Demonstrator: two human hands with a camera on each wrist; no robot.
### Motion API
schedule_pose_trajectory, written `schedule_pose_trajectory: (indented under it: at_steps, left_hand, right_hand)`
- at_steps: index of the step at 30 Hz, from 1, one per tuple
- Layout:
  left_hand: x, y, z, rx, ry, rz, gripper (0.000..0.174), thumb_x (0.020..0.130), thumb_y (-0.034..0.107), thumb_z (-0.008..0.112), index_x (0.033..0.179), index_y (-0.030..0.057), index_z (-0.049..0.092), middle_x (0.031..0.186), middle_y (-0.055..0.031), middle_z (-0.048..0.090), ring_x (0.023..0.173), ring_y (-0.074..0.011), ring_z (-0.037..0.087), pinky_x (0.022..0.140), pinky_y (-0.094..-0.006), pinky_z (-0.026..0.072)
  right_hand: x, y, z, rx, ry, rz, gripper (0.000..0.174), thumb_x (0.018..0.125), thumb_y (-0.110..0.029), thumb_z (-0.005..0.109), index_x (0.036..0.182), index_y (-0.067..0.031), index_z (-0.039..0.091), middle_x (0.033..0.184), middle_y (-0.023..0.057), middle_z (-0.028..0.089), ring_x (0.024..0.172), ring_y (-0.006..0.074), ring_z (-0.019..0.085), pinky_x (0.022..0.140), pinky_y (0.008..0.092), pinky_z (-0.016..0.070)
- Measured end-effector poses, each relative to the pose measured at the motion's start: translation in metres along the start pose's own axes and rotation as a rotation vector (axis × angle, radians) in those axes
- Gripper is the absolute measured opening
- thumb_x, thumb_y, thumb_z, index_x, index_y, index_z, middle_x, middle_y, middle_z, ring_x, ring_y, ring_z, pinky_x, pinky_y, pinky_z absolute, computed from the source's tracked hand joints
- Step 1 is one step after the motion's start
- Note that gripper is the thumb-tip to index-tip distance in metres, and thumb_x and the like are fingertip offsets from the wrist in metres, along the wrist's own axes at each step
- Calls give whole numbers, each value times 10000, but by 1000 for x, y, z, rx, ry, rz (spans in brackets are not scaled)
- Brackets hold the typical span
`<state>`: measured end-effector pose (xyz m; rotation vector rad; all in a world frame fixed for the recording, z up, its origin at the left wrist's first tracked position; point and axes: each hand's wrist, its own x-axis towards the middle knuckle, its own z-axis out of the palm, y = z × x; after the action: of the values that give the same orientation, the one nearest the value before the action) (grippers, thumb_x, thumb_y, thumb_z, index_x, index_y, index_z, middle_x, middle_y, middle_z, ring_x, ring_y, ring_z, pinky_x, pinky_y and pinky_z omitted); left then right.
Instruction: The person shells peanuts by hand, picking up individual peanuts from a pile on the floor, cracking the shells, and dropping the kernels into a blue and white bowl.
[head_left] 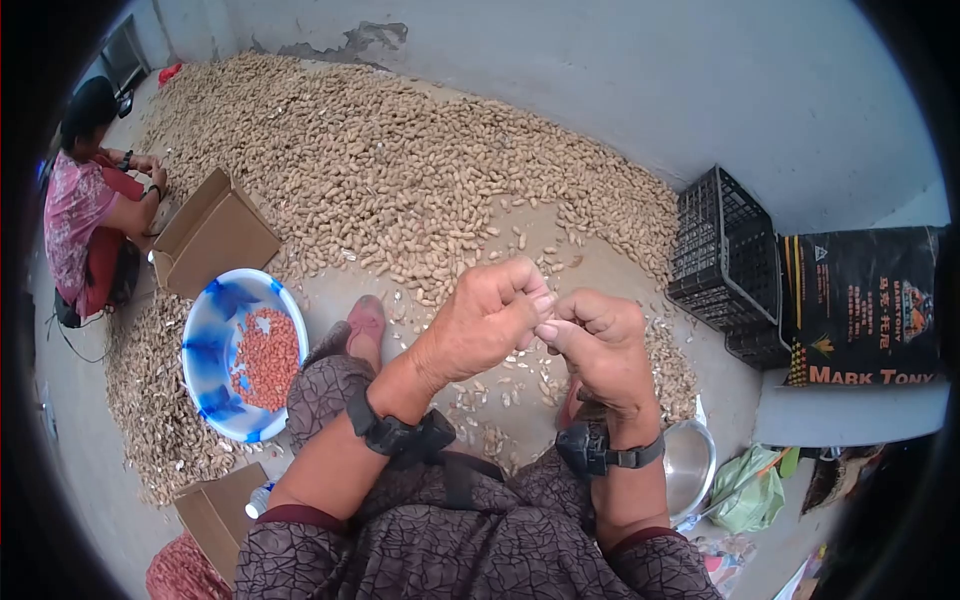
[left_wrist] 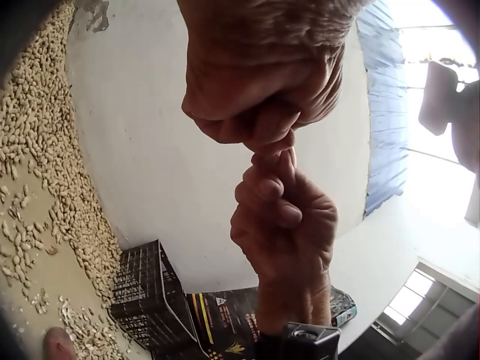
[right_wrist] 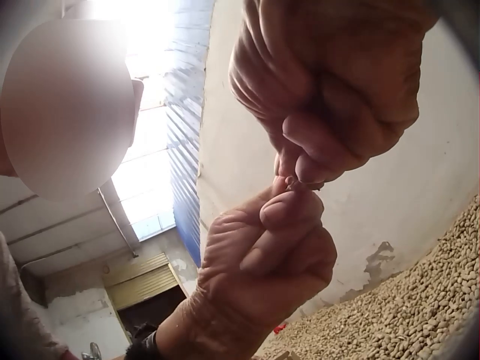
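My left hand (head_left: 490,318) and right hand (head_left: 605,345) meet fingertip to fingertip over the floor in front of my lap. Between them they pinch a small peanut (right_wrist: 292,182), of which the right wrist view shows only a sliver; the fingers hide the rest. Both thumbs press inward with the other fingers curled. Below and beyond the hands spreads a large heap of unshelled peanuts (head_left: 390,190). To the left of my leg stands a blue-and-white basin (head_left: 207,345) with shelled reddish kernels (head_left: 268,360) in it.
Broken shells (head_left: 170,430) lie left of the basin and between my feet. A cardboard box (head_left: 220,240) stands near another crouching person (head_left: 90,210). On the right are black crates (head_left: 722,250), a black printed sack (head_left: 860,305), a metal bowl (head_left: 688,465) and a green bag (head_left: 750,490).
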<state>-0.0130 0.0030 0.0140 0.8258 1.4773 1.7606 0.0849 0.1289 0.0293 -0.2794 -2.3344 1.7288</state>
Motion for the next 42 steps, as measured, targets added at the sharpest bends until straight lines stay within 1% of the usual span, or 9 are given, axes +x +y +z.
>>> schedule_pose_trajectory:
  at_steps: [2,10,12,16,24,30,35,39,42]
  left_hand:
    - [-1,-1,0,-35,6,22,124,837,120,489,763,22,506,591,-3,499,511,-43,452,446,-201,365]
    - [1,-16,13,-515,63,-64,89,853,118,494,842,31,505,596,-13,510,473,-31,439,390,-158,328]
    - [6,-26,18,-635,207,-65,77,842,107,519,851,33,502,618,-29,532,449,-31,436,361,-154,318]
    - [6,-29,20,-445,298,-77,64,831,79,514,861,25,497,642,-34,542,449,-30,431,364,-162,323]
    - [5,-31,19,-317,155,-16,90,822,56,502,896,6,488,701,-69,565,498,-40,448,422,-166,343]
    - [9,-34,21,-175,147,-6,83,798,16,483,880,8,485,692,-65,562,476,-34,426,414,-167,327]
    - [8,-35,15,-460,119,-103,58,809,54,479,851,18,495,671,-64,550,445,-35,404,394,-161,301]
    - [7,-25,-1,-755,136,-139,78,826,92,475,821,20,504,665,-67,541,428,-39,390,383,-150,286]
    - [6,-20,1,-648,152,-163,98,833,99,478,848,8,513,667,-64,541,428,-37,386,383,-152,292]
  right_hand:
    - [-2,-10,-1,233,44,165,81,758,-57,576,693,-10,587,574,-3,527,494,31,435,424,185,326]
    - [6,-10,0,343,90,223,97,797,-76,528,729,-12,552,578,18,545,445,33,438,393,163,326]
    - [7,-6,3,350,127,223,100,799,-77,524,724,-14,546,576,18,545,441,34,438,390,162,326]
    - [9,-6,4,241,220,226,118,802,-81,524,703,-17,538,570,10,539,439,27,424,389,163,319]
    - [8,-8,4,136,261,227,134,803,-85,522,696,-7,544,595,26,562,440,25,416,387,169,313]
    - [6,-8,-4,143,207,223,148,799,-109,517,704,-3,557,571,23,545,435,29,419,384,168,310]
    - [5,-10,-13,366,188,310,135,779,-132,527,701,-30,568,539,9,519,404,26,393,370,162,281]
    - [4,-10,-24,333,150,328,143,770,-156,537,695,-39,571,523,-2,505,394,22,381,364,162,268]
    - [3,-14,-24,312,83,362,163,768,-174,544,688,-34,571,517,-6,500,392,18,381,361,155,263]
